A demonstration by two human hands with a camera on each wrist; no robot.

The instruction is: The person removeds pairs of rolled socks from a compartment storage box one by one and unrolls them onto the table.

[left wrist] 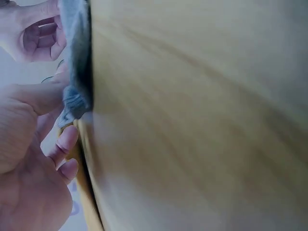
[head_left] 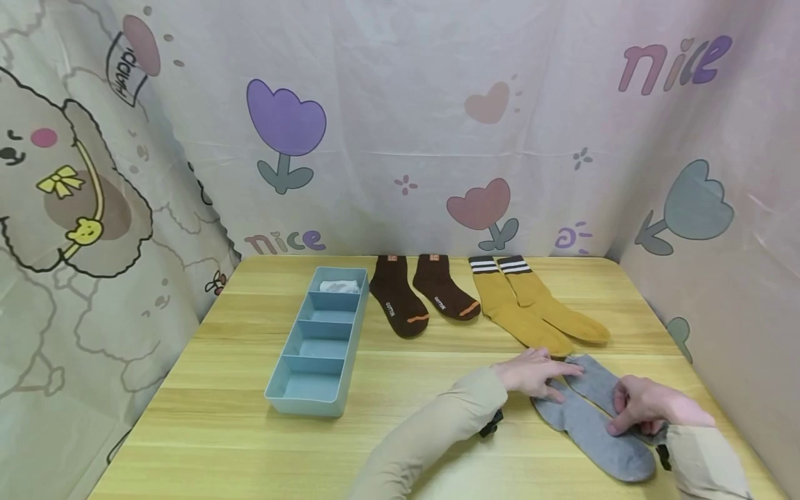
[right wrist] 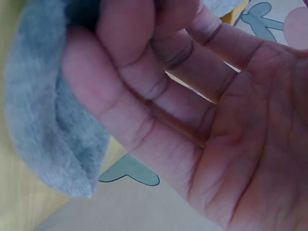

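Observation:
Two grey socks lie side by side at the table's right front, the nearer sock (head_left: 590,441) and the farther sock (head_left: 590,380). My left hand (head_left: 531,375) rests at their left ends, fingers extended, the index on the farther sock and the thumb by the nearer one. Over the right part of the pair, my right hand (head_left: 653,406) bends its fingers and pinches grey sock fabric. In the right wrist view a fold of grey sock (right wrist: 33,110) hangs beside the curled fingers. The left wrist view has the grey sock (left wrist: 76,57) edge-on between both hands.
Behind the grey pair lie yellow socks (head_left: 515,316) with striped cuffs. Brown socks (head_left: 396,298) lie left of these. A blue divided box (head_left: 350,347) stands on the left part of the wooden table (head_left: 206,417), a white folded item (head_left: 339,286) in its far compartment. Printed curtains enclose the table.

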